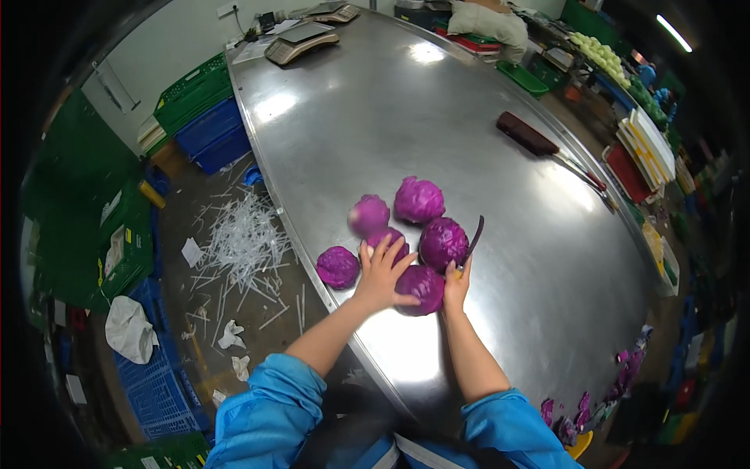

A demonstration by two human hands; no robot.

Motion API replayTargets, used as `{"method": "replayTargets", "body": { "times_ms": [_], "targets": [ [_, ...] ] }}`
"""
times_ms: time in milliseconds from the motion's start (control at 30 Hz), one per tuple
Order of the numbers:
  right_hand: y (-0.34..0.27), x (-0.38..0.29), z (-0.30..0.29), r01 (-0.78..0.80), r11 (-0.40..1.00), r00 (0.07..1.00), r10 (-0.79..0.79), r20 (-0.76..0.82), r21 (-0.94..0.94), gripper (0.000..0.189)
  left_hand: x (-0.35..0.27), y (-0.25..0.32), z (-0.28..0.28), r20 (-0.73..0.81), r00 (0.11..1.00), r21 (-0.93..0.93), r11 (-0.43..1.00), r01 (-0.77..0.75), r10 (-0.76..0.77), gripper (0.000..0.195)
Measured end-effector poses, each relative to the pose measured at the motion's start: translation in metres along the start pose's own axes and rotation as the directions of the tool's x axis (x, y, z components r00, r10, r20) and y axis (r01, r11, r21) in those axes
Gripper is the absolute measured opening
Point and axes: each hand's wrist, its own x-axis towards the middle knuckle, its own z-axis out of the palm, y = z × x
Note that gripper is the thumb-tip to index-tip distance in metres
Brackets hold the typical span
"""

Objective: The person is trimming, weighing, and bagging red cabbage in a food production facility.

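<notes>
Several heads of red cabbage sit close together on the steel table (381, 129). My left hand (379, 278) lies with spread fingers across a middle cabbage (394, 245) and the nearest cabbage (423, 290), its thumb on the latter. Against the right side of that nearest head rests my right hand (457, 287), which also grips a knife (476, 237) with its dark, curved blade pointing up and away. Around them are a cabbage at the left edge (338, 267), a paler one (369, 215), a far one (419, 200) and a darker one (443, 244) beside the blade.
A brush (527, 135) and long-handled tools (589, 179) lie along the right edge. Weighing scales (302, 42) stand at the far left corner. Trimmed cabbage leaves (580, 410) lie at the near right. Left, on the floor, are white strips (243, 234) and stacked crates (196, 97).
</notes>
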Motion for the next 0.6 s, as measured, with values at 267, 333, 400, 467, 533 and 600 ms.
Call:
{"method": "replayTargets", "body": {
  "times_ms": [267,333,400,467,533,600],
  "targets": [
    [0.011,0.088,0.140,0.036,0.998,0.999,-0.035,0.017,-0.059,0.060,0.073,-0.142,-0.029,0.068,0.998,0.088,0.996,-0.021,0.015,0.083],
    [0.018,0.114,0.187,0.050,0.997,0.999,-0.049,0.018,-0.053,0.060,0.091,-0.190,-0.039,0.036,0.999,0.084,0.996,-0.006,0.003,0.082],
    [0.029,0.144,0.243,0.195,0.963,0.979,-0.203,-0.027,-0.185,0.060,0.112,-0.246,-0.059,0.040,0.999,0.125,0.992,-0.014,0.009,0.084],
    [0.038,0.173,0.296,0.219,0.929,0.969,-0.242,-0.043,-0.298,0.062,0.135,-0.289,-0.083,0.008,0.998,0.154,0.986,0.061,-0.063,0.081],
    [0.029,0.202,0.348,0.183,0.918,0.973,-0.221,-0.071,-0.351,0.061,0.157,-0.327,-0.104,-0.094,0.974,0.226,0.949,0.221,-0.205,0.080],
    [0.035,0.247,0.367,0.303,0.869,0.943,-0.332,-0.007,-0.391,0.058,0.181,-0.330,-0.108,-0.274,0.949,0.153,0.967,0.204,-0.157,0.067]
  ]
}}
